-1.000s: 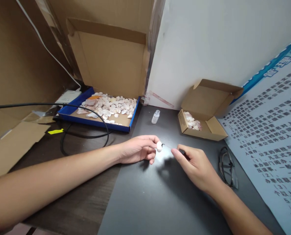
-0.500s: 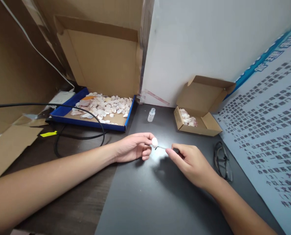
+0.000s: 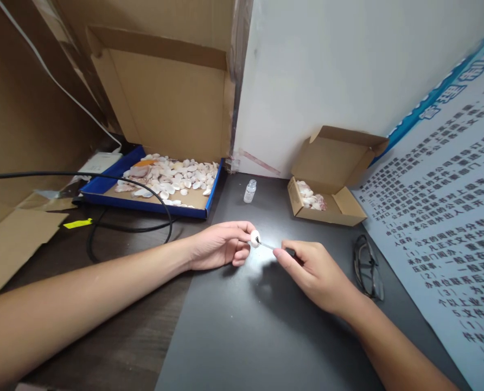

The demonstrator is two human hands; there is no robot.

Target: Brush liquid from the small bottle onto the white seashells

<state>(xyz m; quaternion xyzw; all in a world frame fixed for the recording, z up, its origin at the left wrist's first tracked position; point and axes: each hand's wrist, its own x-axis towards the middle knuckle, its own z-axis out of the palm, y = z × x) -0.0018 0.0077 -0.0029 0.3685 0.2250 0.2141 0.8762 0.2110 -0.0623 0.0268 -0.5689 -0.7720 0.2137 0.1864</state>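
My left hand point(image 3: 221, 245) pinches a small white seashell point(image 3: 254, 237) between thumb and fingertips above the grey mat. From the right, my right hand point(image 3: 313, 271) grips a small brush point(image 3: 267, 246) with a thin pale stem and a black handle, mostly hidden in the fingers. Its dark bristle tip touches the face of the shell. Behind the hands stands a small clear bottle point(image 3: 249, 192) with no cap on it, upright on the mat.
Many shells fill a blue-rimmed cardboard box point(image 3: 144, 205) at the left; fewer lie in a smaller carton point(image 3: 327, 216) at the right. Glasses point(image 3: 367, 269) rest beside a printed sheet point(image 3: 441, 217). A black cable point(image 3: 103, 217) loops across the left side.
The brush tip has moved from the shell's lower edge up onto its face. The shell appears slightly turned. Both hands stay in nearly the same place.
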